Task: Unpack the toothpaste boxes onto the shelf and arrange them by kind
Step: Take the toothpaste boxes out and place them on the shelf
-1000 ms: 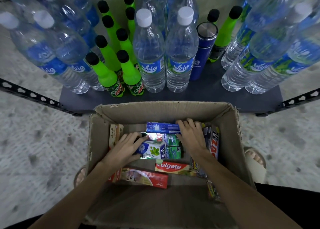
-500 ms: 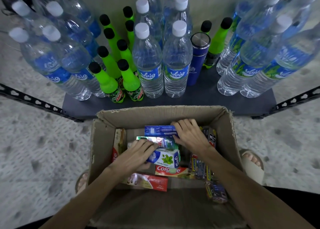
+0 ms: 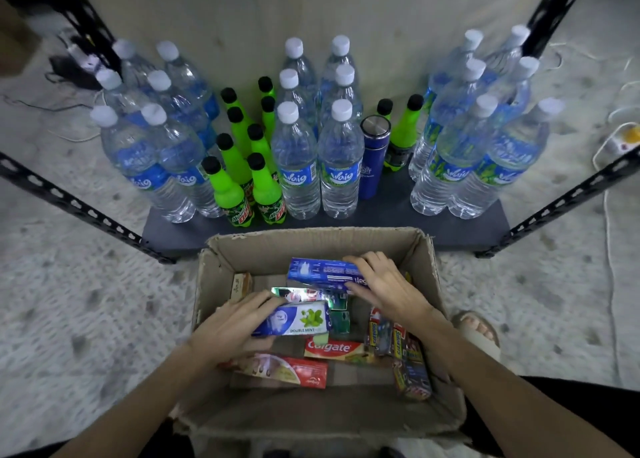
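An open cardboard box stands on the floor in front of the dark shelf board. Inside it, my left hand grips a white and blue Double Mint toothpaste box, raised off the pile. My right hand grips a blue toothpaste box near the carton's far wall, also lifted. Below them lie a silver and green box, a red Colgate box, a red and cream box and several dark boxes on the right.
The shelf board holds rows of clear water bottles, green soda bottles and a blue steel flask. A bare strip of board runs along its front edge. Black perforated uprights flank the shelf. A sandalled foot sits right of the carton.
Both hands have closed on boxes and raised them: the left lifted the Double Mint box, the right lifted the blue box. The camera has pulled back and up.
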`<state>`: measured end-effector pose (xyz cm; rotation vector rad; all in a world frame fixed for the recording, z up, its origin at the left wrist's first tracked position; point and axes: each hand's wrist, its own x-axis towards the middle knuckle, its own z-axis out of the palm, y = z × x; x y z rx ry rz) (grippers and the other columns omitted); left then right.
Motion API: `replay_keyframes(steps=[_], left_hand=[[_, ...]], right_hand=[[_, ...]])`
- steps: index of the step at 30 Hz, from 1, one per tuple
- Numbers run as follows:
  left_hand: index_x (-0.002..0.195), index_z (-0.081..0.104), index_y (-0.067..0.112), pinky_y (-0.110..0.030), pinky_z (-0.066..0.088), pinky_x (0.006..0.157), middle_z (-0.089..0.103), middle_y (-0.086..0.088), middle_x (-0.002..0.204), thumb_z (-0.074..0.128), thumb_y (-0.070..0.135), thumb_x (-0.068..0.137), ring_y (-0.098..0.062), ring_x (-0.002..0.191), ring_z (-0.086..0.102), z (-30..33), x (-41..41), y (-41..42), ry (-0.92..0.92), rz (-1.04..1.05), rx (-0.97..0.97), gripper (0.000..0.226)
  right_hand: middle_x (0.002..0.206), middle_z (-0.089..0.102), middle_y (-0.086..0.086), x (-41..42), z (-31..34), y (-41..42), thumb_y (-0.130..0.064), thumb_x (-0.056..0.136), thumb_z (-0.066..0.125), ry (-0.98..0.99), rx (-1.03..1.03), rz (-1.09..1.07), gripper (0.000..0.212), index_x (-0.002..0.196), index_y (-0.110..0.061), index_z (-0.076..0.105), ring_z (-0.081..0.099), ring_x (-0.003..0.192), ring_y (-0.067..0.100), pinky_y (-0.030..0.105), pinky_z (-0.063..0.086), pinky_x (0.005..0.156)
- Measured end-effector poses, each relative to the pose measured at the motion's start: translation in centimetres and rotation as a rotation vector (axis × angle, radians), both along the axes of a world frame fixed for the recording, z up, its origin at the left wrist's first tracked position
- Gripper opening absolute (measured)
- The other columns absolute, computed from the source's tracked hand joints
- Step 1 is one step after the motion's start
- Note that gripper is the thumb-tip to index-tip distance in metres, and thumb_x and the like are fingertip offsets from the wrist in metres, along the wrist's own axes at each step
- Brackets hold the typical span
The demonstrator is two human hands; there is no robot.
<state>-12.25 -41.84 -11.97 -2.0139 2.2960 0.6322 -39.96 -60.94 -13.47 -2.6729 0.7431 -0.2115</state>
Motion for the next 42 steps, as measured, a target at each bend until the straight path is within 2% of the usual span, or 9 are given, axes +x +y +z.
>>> replay_keyframes(steps=[4, 10, 14, 16, 19, 23, 32, 37, 42], left_hand=[[0.153, 0.025, 0.036, -0.027, 0.028, 0.11, 0.05, 0.011, 0.144, 0.05, 0.063, 0.085, -0.01, 0.133, 0.045, 4.5, 1.0, -0.4, -0.005, 0.084, -0.074, 0.077], [0.127, 0.048, 0.028, -0.019, 0.03, 0.088, 0.062, 0.008, 0.121, 0.068, 0.049, 0.084, -0.006, 0.11, 0.05, 14.6, 1.0, -0.9, 0.015, 0.091, -0.327, 0.052], [0.132, 0.048, 0.033, -0.018, 0.036, 0.085, 0.048, 0.018, 0.127, 0.057, 0.06, 0.091, -0.001, 0.103, 0.052, 21.3, 1.4, -0.8, 0.025, 0.102, -0.443, 0.05], [0.134, 0.044, 0.042, -0.026, 0.046, 0.087, 0.041, 0.021, 0.127, 0.052, 0.069, 0.09, -0.004, 0.101, 0.054, 23.8, 1.9, -0.8, 0.03, 0.094, -0.467, 0.052], [0.134, 0.046, 0.045, -0.036, 0.052, 0.085, 0.043, 0.023, 0.124, 0.054, 0.07, 0.087, -0.007, 0.099, 0.058, 27.7, 2.4, -1.1, 0.029, 0.06, -0.538, 0.054], [0.134, 0.051, 0.044, -0.03, 0.051, 0.082, 0.05, 0.024, 0.12, 0.055, 0.066, 0.089, -0.004, 0.096, 0.061, 34.5, 2.4, -2.2, 0.05, -0.002, -0.647, 0.051], [0.137, 0.052, 0.046, -0.035, 0.052, 0.083, 0.054, 0.021, 0.116, 0.061, 0.06, 0.086, -0.007, 0.1, 0.06, 46.5, 3.0, -7.0, 0.072, -0.007, -0.757, 0.054], [0.136, 0.051, 0.047, -0.035, 0.051, 0.088, 0.055, 0.021, 0.111, 0.059, 0.068, 0.084, -0.006, 0.101, 0.059, 49.1, 3.1, -12.1, 0.067, -0.03, -0.732, 0.056], [0.134, 0.043, 0.055, -0.036, 0.047, 0.096, 0.059, 0.023, 0.124, 0.047, 0.074, 0.088, 0.0, 0.11, 0.053, 50.0, 2.4, -17.6, -0.082, -0.016, -0.69, 0.05]], right_hand=[[0.117, 0.052, 0.002, -1.2, 4.7, -0.2, -0.041, 0.101, 0.052, -0.111, -0.01, -0.019, 0.049, 0.143, -0.017, 0.045, 0.05, 0.109, 0.019, 0.038, 0.046, 0.096], [0.114, 0.05, -0.003, -2.6, 15.1, -0.7, -0.038, 0.1, 0.056, -0.307, -0.082, -0.078, 0.048, 0.142, -0.016, 0.047, 0.049, 0.109, 0.017, 0.028, 0.039, 0.101], [0.117, 0.052, -0.004, -3.6, 22.2, -0.8, -0.031, 0.097, 0.065, -0.44, -0.108, -0.114, 0.046, 0.139, -0.019, 0.05, 0.05, 0.111, 0.012, 0.004, 0.034, 0.093], [0.116, 0.054, -0.008, -4.1, 25.3, -0.5, -0.033, 0.095, 0.066, -0.478, -0.133, -0.117, 0.045, 0.136, -0.024, 0.051, 0.051, 0.109, 0.008, 0.001, 0.034, 0.089], [0.119, 0.055, -0.013, -4.8, 29.7, -0.2, -0.037, 0.095, 0.066, -0.536, -0.169, -0.122, 0.043, 0.134, -0.032, 0.051, 0.052, 0.112, 0.003, 0.007, 0.035, 0.092], [0.117, 0.06, -0.014, -5.4, 36.0, -0.4, -0.035, 0.093, 0.068, -0.64, -0.212, -0.13, 0.04, 0.13, -0.025, 0.056, 0.056, 0.11, 0.003, 0.014, 0.04, 0.093], [0.125, 0.062, -0.012, -8.1, 46.0, -4.7, -0.031, 0.092, 0.069, -0.716, -0.311, -0.176, 0.041, 0.13, -0.023, 0.058, 0.06, 0.113, 0.005, 0.02, 0.047, 0.092], [0.124, 0.062, -0.011, -8.8, 48.0, -8.9, -0.032, 0.093, 0.068, -0.683, -0.317, -0.189, 0.039, 0.13, -0.025, 0.058, 0.059, 0.116, 0.005, 0.027, 0.048, 0.096], [0.123, 0.063, -0.012, -9.1, 48.4, -13.7, -0.04, 0.092, 0.066, -0.597, -0.294, -0.2, 0.037, 0.126, -0.028, 0.06, 0.058, 0.116, 0.001, 0.027, 0.047, 0.097]])
